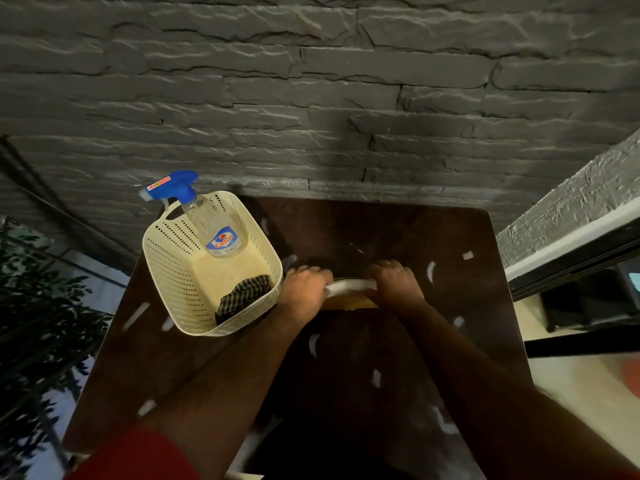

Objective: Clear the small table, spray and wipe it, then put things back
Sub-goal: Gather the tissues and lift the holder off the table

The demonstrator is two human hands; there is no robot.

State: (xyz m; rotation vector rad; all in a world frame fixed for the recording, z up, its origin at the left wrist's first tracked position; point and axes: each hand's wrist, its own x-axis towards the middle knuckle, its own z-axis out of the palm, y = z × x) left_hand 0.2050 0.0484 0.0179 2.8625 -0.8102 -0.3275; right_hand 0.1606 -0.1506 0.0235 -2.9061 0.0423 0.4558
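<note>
Both hands, left hand [306, 287] and right hand [394, 282], grip a white-rimmed thing [349, 285] on the worktop [450, 306], right beside the basket [180, 271]. Lifting carelessly could bump the basket off the edge.

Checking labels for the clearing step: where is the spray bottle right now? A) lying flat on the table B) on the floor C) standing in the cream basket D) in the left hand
C: the spray bottle stands at the far end of the cream basket, with a checked cloth at the near end; the left hand and right hand both grip a white-rimmed object on the table.
</note>
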